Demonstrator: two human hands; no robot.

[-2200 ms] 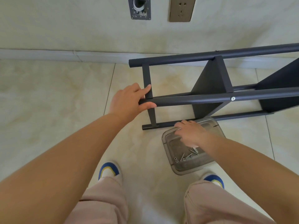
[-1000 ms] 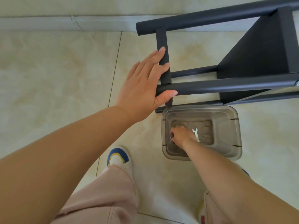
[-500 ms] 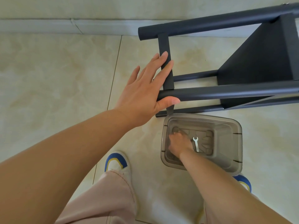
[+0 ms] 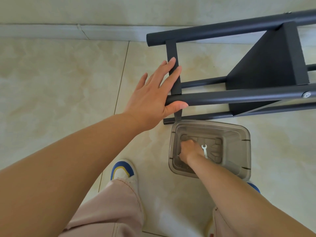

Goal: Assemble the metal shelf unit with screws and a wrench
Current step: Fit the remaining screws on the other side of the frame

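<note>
The left hand (image 4: 152, 98) presses flat on the end of the dark shelf frame (image 4: 239, 96). The right hand (image 4: 189, 151) reaches inside the grey bin (image 4: 239, 147), beside a small wrench (image 4: 204, 150).

Dark metal shelf unit (image 4: 248, 96) lies sideways on the floor (wrench (image 4: 204, 150) in bin).

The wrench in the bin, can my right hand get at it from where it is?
Probably yes: the right hand is already inside the open bin, and the wrench lies uncovered beside it.

We see bright, even daylight w/ soft faint shadows, slight sheen on floor tiles (image 4: 59, 79), wide-angle bending at edges; focus sharp.
</note>
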